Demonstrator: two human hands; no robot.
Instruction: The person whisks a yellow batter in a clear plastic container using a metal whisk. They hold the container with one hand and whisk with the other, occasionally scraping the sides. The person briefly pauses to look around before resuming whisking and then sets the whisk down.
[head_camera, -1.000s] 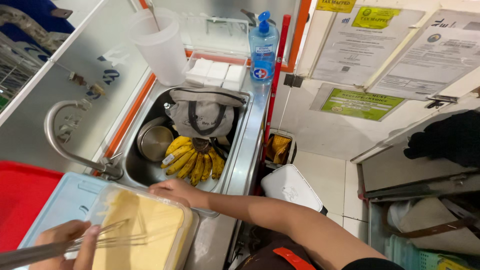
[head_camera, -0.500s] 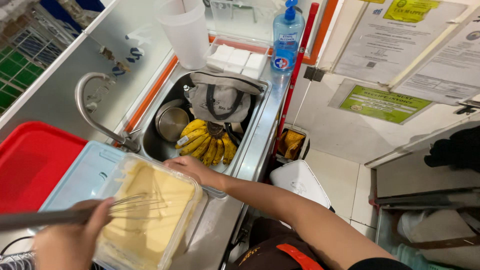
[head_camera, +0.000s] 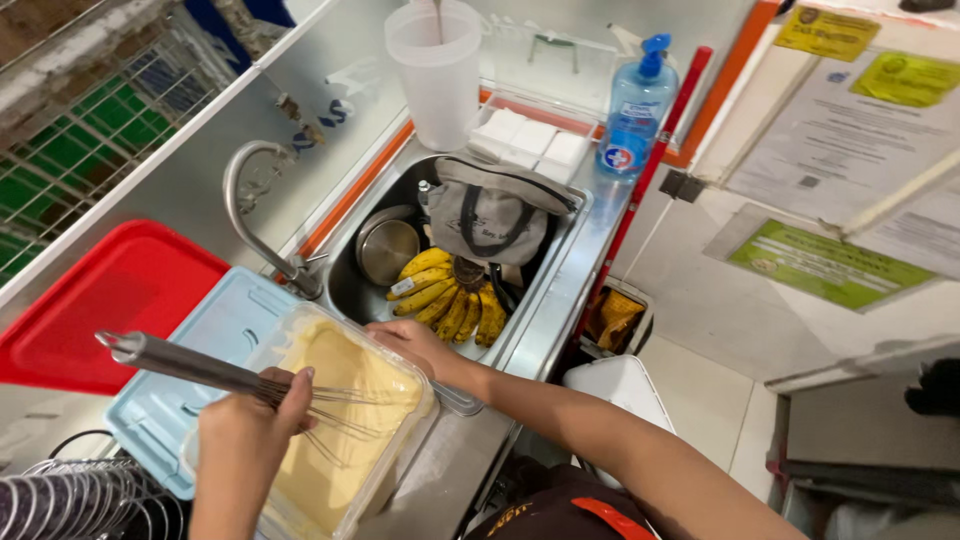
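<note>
The left hand (head_camera: 245, 425) was wrapped tight around the long metal handle of a wire whisk (head_camera: 290, 392). The whisk's thin wires reached out from that hand and dipped into pale yellow batter (head_camera: 340, 420). The batter filled a clear plastic tub (head_camera: 425, 395) right under the hand. The right hand (head_camera: 415, 342) was on the far rim of the tub, fingers curled over the edge, gripping it so the tub would not slide.

To do this mixing well, it looked best to keep the wires down in the batter, go right into the corners, and hold the tub firm so nothing splashed out.

Under the tub lay a light blue tray (head_camera: 215, 330), sticking out past the left hand. Beyond that tray sat a red tray (head_camera: 120, 295). Close below the left hand was a wire rack (head_camera: 85, 500).

Just past the right hand was a steel sink (head_camera: 345, 285). Inside it lay a bunch of yellow bananas (head_camera: 450, 298), a small metal bowl (head_camera: 388, 250) and a grey bag (head_camera: 495, 215). A curved tap (head_camera: 250, 205) stood beside the sink.

Farther off from both hands stood a big cloudy plastic jug (head_camera: 437, 75), some white folded cloths (head_camera: 530, 140) and a blue pump bottle (head_camera: 635, 110). Off beside the right arm, down on the floor, sat a white bin (head_camera: 620, 390).
</note>
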